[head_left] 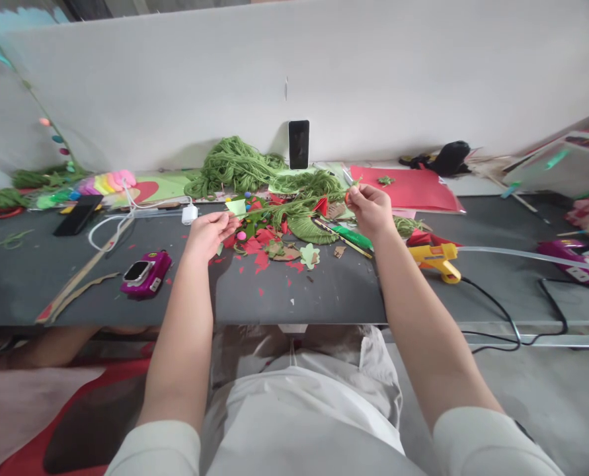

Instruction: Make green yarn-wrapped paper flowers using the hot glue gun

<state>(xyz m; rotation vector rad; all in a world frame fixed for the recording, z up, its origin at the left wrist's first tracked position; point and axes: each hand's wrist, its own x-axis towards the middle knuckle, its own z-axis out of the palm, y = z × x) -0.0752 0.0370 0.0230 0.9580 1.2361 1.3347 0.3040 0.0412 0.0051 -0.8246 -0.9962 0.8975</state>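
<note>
My left hand (207,233) is closed in a pinch at the left of the scrap pile, on what looks like a strand of green yarn (269,213) running toward the middle. Just behind its fingertips is a light green paper piece (236,208). My right hand (371,208) is closed around small scissors (347,196); an orange handle part and a silver blade show, the rest is hidden by the fingers. Between the hands lie red paper scraps (261,259), a light green paper flower shape (309,256), and a green fringed piece (313,229).
A heap of green yarn (237,165) and a propped phone (299,144) stand at the back. Red sheets (408,188) and a yellow glue gun (435,259) with its cord lie right. Leftward are a purple device (146,274), a white charger (190,213) and a black phone (78,215).
</note>
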